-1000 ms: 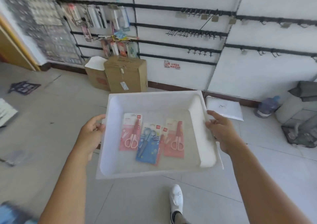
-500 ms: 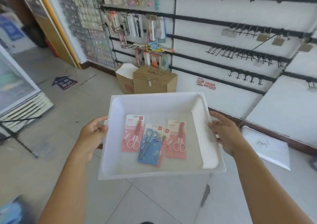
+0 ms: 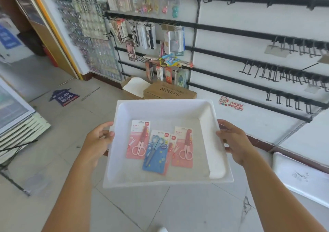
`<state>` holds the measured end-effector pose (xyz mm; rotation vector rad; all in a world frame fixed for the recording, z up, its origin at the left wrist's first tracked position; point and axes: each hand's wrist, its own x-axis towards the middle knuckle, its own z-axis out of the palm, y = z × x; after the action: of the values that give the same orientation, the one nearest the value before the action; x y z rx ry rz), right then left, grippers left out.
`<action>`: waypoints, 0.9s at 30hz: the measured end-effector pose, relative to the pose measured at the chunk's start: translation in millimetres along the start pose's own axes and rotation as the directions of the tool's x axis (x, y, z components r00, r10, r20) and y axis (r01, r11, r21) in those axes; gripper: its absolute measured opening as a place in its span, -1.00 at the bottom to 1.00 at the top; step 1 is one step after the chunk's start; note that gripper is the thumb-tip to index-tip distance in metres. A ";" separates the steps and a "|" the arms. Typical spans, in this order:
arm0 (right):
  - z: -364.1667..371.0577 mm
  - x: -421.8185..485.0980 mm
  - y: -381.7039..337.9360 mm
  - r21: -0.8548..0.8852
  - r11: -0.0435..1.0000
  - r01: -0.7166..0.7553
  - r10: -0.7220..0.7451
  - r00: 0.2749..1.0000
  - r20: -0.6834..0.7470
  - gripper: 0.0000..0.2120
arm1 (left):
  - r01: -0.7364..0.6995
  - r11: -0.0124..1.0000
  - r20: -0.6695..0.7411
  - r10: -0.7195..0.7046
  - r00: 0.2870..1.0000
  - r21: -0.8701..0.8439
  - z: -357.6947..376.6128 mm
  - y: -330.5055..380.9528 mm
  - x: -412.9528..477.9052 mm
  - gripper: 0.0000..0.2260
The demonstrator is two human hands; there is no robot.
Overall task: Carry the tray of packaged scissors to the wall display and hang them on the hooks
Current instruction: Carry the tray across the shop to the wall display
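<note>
The left hand (image 3: 98,142) is clasping the left rim of the white tray (image 3: 166,105), thumb lying over the lip and fingers curled underneath, the forearm reaching forward from low in the view with the wrist about level. The tray is being held out in front of the body, roughly flat, above the tiled floor (image 3: 187,206) and still short of the wall. It looks like light, stiff foam or thin plastic, so a two-sided hold at the rims is probably the sensible one; squeezing hard could likely dent or crack an edge. Inside it, three carded scissor packs are lying loose: a pink pack (image 3: 138,140) on the left, a blue pack (image 3: 156,152) in the middle overlapping its neighbour, and a second pink pack (image 3: 183,147) on the right. They seem light, flat and smooth, apt to slide if the tray tips, and each is best pinched by its stiff card near the top when hanging time comes. The right hand (image 3: 235,142) is mirroring the hold on the right rim, thumb on top, fingers closed below. Beyond it, empty black hooks (image 3: 277,73) are waiting on the wall rails.
</note>
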<state>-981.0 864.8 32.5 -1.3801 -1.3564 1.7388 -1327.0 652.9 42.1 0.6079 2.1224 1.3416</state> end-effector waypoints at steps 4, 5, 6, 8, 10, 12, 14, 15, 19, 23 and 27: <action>30.2 56.2 -23.0 0.008 1.000 -0.010 0.010 1.000 -0.010 -0.63 | -0.010 1.000 -0.005 0.010 1.000 0.011 3.5 17.0 70.5 -0.69; 36.1 71.0 -27.9 0.013 1.000 -0.016 0.016 1.000 -0.014 -0.63 | -0.009 1.000 -0.001 0.009 1.000 0.013 5.7 20.0 87.5 -0.68; 41.8 86.4 -32.9 0.017 1.000 -0.022 0.023 1.000 -0.018 -0.63 | -0.008 1.000 0.003 0.008 1.000 0.017 7.9 23.3 104.8 -0.68; 51.5 119.8 -42.8 0.020 0.999 -0.030 0.030 0.999 -0.018 -0.61 | -0.005 1.000 0.004 0.005 1.000 0.030 14.0 30.6 140.4 -0.67; 59.3 157.2 -52.8 0.021 0.999 -0.033 0.034 0.999 -0.014 -0.61 | 0.003 0.999 0.002 -0.003 1.000 0.043 22.9 38.4 176.0 -0.67; 66.7 197.8 -64.5 0.041 0.998 -0.042 0.042 0.999 -0.014 -0.63 | 0.007 0.999 -0.006 -0.007 1.000 0.052 34.2 49.2 209.5 -0.68; 74.0 240.0 -78.5 0.057 0.997 -0.060 0.061 0.998 -0.027 -0.62 | 0.009 0.999 -0.024 -0.008 1.000 0.052 45.7 62.0 242.5 -0.68; 77.9 259.9 -86.5 0.061 0.996 -0.067 0.069 0.997 -0.034 -0.61 | 0.015 0.998 -0.033 -0.013 0.999 0.059 51.1 68.7 258.2 -0.68; 93.0 329.1 -119.1 0.088 0.993 -0.084 0.087 0.996 -0.030 -0.58 | 0.023 0.998 -0.062 -0.019 0.998 0.066 67.5 93.5 320.9 -0.71; 101.0 383.5 -143.4 0.069 0.992 -0.102 0.105 0.994 -0.034 -0.60 | 0.029 0.995 -0.035 -0.026 0.999 0.092 82.9 112.0 386.9 -0.72; 106.4 434.9 -152.1 0.069 0.991 -0.118 0.122 0.990 -0.069 -0.64 | 0.011 0.993 0.062 -0.018 0.998 0.114 102.4 121.5 465.0 -0.70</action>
<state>-1251.1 1251.6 -0.4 -1.5012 -1.1893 1.7745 -1596.1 1063.4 19.9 0.6703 2.1591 1.1845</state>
